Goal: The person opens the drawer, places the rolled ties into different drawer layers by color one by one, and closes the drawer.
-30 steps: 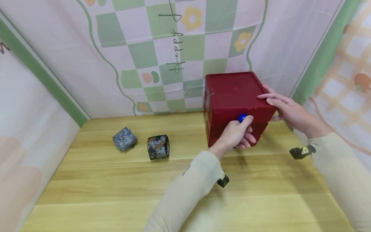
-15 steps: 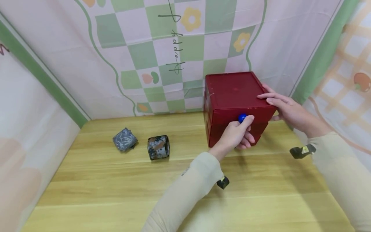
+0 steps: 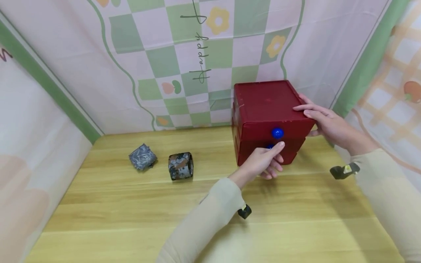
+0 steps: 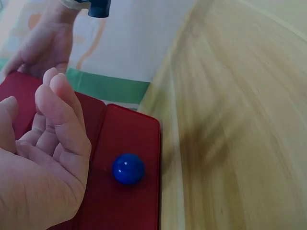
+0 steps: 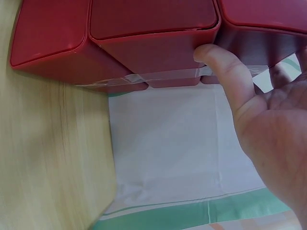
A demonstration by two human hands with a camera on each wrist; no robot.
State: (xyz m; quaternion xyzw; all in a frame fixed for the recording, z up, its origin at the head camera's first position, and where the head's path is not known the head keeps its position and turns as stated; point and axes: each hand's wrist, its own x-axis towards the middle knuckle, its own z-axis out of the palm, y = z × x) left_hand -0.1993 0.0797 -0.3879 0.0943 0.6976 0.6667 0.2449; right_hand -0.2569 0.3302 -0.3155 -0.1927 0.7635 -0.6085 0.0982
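Tabletop [image 3: 115, 223] spans the foreground. Left hand [image 3: 261, 161] is loosely curled and holds nothing, just before the cabinet front. Well to its left lie a camouflage-print roll [image 3: 180, 166] and gray patterned cloth [image 3: 142, 157]; open wood separates roll from cabinet. Red drawer cabinet [image 3: 268, 102] stands near the checked curtain [image 3: 217, 54]; right hand [image 3: 327, 123], fingers extended, rests along its top right edge.

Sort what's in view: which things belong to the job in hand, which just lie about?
Likely in the job:
red drawers
blue knobs
left hand, near the knobs
right hand, touching the drawers

Apparently just lying about:
grey bundle
camouflage roll
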